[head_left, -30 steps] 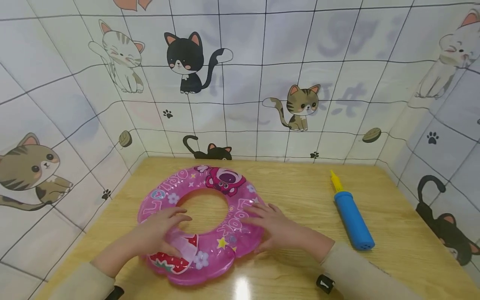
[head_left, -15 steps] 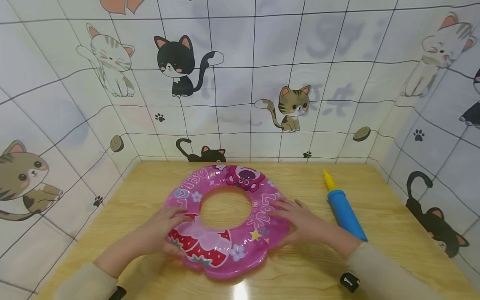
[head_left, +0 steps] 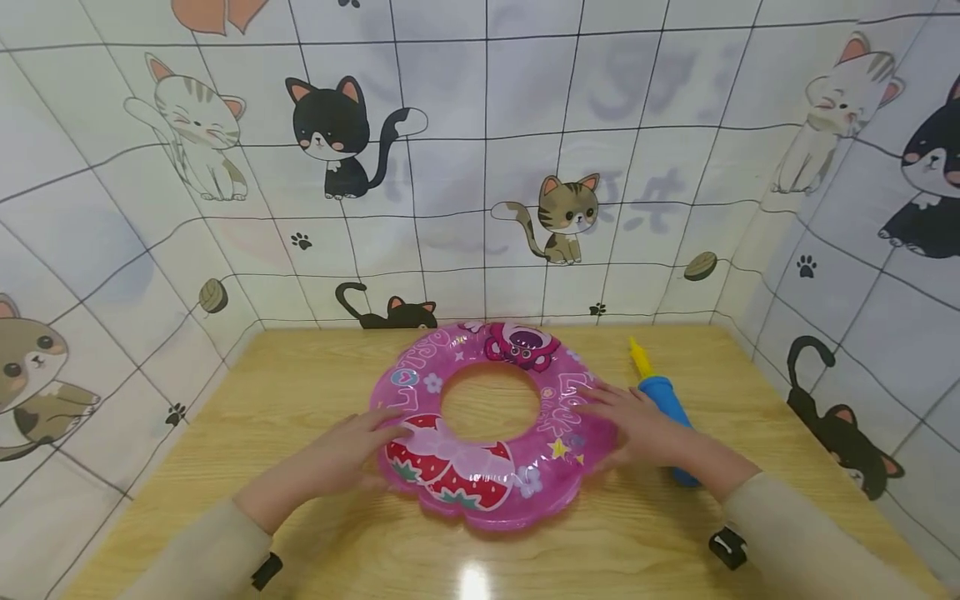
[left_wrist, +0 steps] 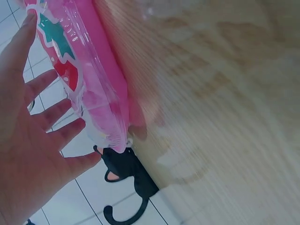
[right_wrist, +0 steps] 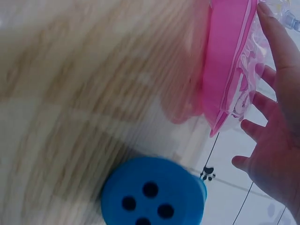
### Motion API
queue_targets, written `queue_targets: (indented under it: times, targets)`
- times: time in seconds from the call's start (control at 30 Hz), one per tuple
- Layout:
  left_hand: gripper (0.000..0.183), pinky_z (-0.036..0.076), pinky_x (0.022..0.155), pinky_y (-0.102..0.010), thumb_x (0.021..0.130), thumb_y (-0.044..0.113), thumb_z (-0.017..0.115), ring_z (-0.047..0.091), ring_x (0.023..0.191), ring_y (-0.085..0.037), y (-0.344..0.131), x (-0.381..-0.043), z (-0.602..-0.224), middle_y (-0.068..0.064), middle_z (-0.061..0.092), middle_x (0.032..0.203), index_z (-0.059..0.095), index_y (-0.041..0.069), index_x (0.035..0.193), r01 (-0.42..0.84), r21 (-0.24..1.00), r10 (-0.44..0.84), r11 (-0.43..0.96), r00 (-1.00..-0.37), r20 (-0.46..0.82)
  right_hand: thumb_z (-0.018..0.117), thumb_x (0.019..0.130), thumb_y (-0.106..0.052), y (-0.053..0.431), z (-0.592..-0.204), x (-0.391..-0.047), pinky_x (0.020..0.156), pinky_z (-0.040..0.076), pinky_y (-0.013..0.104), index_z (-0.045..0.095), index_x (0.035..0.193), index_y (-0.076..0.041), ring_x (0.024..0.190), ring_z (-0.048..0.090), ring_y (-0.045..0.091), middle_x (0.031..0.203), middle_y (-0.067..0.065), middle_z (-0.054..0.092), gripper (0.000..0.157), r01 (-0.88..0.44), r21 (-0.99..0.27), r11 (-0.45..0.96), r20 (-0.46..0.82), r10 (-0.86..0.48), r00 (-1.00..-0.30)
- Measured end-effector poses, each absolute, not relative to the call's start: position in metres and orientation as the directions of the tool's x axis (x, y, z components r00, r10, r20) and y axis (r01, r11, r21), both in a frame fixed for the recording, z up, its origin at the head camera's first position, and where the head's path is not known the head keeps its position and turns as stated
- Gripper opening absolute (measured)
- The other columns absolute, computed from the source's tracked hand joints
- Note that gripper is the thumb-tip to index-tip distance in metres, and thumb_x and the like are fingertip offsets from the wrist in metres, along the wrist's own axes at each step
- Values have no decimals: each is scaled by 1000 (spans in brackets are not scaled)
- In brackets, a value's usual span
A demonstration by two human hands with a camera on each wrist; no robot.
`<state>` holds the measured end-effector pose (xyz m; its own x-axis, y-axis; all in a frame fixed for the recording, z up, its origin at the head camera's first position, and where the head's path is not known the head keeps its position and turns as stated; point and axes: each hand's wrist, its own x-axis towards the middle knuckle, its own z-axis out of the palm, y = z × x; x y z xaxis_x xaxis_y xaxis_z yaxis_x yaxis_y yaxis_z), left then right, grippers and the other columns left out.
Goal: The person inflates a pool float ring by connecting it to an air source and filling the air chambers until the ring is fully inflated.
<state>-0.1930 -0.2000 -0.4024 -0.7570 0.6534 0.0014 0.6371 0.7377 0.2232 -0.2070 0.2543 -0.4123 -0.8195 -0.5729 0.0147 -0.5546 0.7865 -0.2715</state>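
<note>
A pink inflated swim ring (head_left: pixel 525 492), printed with strawberries, flowers and a bear, lies flat on the wooden table. My left hand (head_left: pixel 348 454) is at its left edge, fingers spread and reaching over the rim. On the opposite side, my right hand (head_left: pixel 637 425) rests with spread fingers on the ring's right edge. Both wrist views show the fingers extended along the pink ring (left_wrist: pixel 103 89), not curled round it. Just behind the right hand lies a blue hand pump (head_left: pixel 663 400) with a yellow nozzle, partly hidden by the hand and forearm.
Wooden table (head_left: pixel 300 367) surrounds the ring. A cat-printed, tile-patterned wall covering (head_left: pixel 465 167) closes off the back and both sides. In the right wrist view, the pump's holed blue end (right_wrist: pixel 152 197) is close to the right hand. A clear valve (right_wrist: pixel 290 18) shows on the ring.
The ring has slid right across the table, with both hands moving along at its sides. It is now much nearer the pump, which the right hand and forearm partly cover. The head view has shifted slightly.
</note>
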Motion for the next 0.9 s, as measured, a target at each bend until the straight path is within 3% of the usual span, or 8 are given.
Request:
queue_targets:
  times: [0.13, 0.4, 0.67, 0.9]
  targets:
    - [67, 30, 103, -64, 78, 42, 81, 38, 134, -39, -189, -203, -402, -15, 38, 149, 55, 18, 135, 645, 211, 661, 735, -750, -7, 76, 68, -66, 264, -413, -215, 102, 14, 74, 50, 143, -16, 141, 20, 43, 153, 14, 34, 94, -562, -252, 788, 38, -572, -819]
    - [67, 30, 105, -61, 80, 44, 79, 37, 135, -37, -176, -215, -405, -14, 37, 150, 53, 18, 136, 661, 215, 679, 719, -734, -11, 85, 69, -48, 282, -414, -228, 101, 27, 69, 53, 138, -6, 136, 26, 51, 149, 22, 37, 87, -620, -291, 729, 107, -619, -778]
    - [65, 32, 104, -61, 81, 44, 78, 37, 135, -36, -166, -222, -409, -15, 38, 149, 53, 18, 136, 669, 194, 686, 717, -727, -28, 83, 69, -54, 290, -414, -235, 101, 27, 69, 52, 139, -6, 136, 25, 51, 150, 22, 36, 90, -605, -270, 749, 60, -614, -787]
    - [68, 32, 104, -61, 79, 41, 81, 36, 136, -36, -160, -226, -410, -15, 38, 149, 52, 18, 136, 665, 194, 684, 721, -728, -43, 84, 70, -48, 291, -413, -238, 100, 25, 71, 52, 140, -9, 138, 23, 49, 151, 20, 35, 86, -566, -254, 784, 10, -583, -812]
